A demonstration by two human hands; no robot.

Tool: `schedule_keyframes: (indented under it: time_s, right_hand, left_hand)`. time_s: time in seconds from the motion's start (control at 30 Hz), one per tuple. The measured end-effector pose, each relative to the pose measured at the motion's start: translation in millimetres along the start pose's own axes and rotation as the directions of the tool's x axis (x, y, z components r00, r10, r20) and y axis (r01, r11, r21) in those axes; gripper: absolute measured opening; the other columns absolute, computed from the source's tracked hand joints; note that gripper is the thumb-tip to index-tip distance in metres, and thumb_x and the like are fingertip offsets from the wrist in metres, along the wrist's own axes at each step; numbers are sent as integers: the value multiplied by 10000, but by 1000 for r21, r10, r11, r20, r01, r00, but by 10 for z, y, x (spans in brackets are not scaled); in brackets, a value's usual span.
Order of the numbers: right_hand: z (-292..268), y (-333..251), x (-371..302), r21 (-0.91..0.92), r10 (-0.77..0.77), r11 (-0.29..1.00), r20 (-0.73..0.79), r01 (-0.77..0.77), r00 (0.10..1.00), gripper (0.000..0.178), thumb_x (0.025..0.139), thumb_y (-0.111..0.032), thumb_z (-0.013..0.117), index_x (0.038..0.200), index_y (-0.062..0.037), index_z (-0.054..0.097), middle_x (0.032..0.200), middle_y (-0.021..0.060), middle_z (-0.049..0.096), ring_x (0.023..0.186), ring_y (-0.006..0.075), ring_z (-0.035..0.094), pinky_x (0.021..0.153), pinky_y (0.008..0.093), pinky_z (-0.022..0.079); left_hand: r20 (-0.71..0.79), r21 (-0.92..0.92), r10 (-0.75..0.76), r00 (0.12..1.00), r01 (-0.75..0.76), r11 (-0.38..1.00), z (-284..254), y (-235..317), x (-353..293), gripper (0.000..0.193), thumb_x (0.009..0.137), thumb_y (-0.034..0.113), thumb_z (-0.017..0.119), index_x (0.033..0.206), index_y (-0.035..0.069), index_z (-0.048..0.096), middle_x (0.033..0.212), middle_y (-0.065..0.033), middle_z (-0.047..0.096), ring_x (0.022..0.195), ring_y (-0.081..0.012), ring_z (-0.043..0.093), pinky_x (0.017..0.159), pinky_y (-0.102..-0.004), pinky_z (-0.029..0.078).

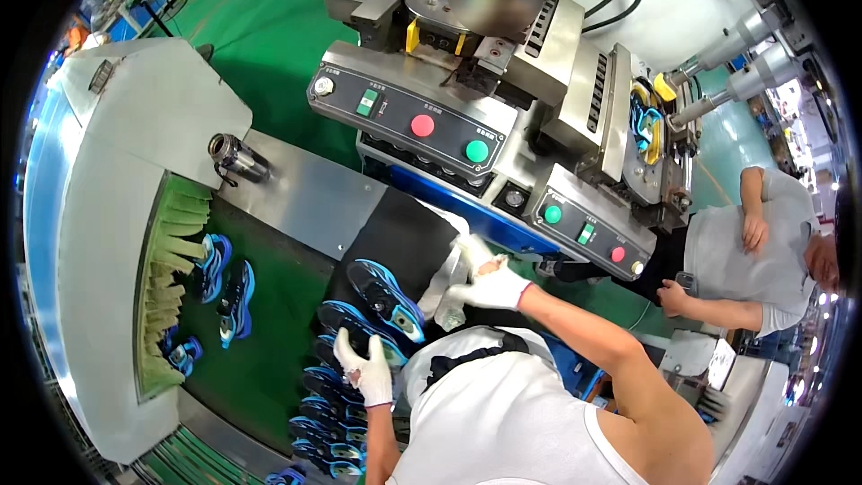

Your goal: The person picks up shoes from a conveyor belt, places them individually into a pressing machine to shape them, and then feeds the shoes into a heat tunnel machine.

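Observation:
My left hand (366, 370), in a white knit glove, has its thumb and fingers apart beside a black and blue shoe (359, 321). Whether it touches that shoe I cannot tell. My right hand (496, 287), also gloved, is closed at the edge of a black mat, against a crumpled white cloth (442, 283). What its fingers hold is hidden. Just below them is a clear, bottle-like item (450, 313). Another black and blue shoe (388, 296) lies on the mat between my hands.
More shoes (328, 422) sit in a row beside my left forearm. Several shoes lie on the green conveyor (269, 368) by a machine's fringed opening (171, 287). A dark flask (238, 158) rests on the metal ledge. Ahead stands a press with a button panel (413, 117); a person (754, 251) is at right.

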State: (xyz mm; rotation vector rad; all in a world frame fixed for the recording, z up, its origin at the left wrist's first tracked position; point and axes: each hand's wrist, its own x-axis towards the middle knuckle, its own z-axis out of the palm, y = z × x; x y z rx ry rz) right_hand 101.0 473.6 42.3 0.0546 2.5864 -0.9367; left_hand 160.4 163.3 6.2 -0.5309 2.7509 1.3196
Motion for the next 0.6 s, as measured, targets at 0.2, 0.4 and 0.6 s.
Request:
schedule_keyframes:
  time_s: [0.2, 0.4, 0.6]
  right_hand:
    - [1560, -605, 583, -63, -232, 968, 146, 243, 962, 959, 767, -402, 770, 1518, 44, 375, 1545, 348, 381, 1445, 452, 414, 1200, 468, 346]
    - [1739, -682, 793, -122, -246, 955, 176, 269, 953, 970, 784, -389, 761, 1558, -9, 317, 1589, 289, 326, 1455, 491, 364, 1141, 532, 394]
    - [1778, -532, 843, 1, -154, 987, 241, 159, 958, 895, 832, -264, 712, 1594, -74, 285, 1661, 298, 206, 1467, 524, 344, 1146, 532, 409]
  left_hand:
    - [89, 196, 152, 984, -166, 966, 181, -456, 210, 630, 791, 152, 836, 1328, -47, 574, 1466, -234, 473, 1369, -414, 462, 1147, -468, 391]
    - [4, 171, 72, 997, -71, 983, 273, -461, 320, 589, 797, 121, 816, 1318, -39, 594, 1480, -217, 474, 1375, -391, 470, 1149, -460, 396]
    - [-118, 156, 24, 993, -5, 988, 475, -413, 344, 647, 817, 128, 791, 1388, -27, 528, 1488, -204, 466, 1391, -392, 453, 1162, -479, 387]
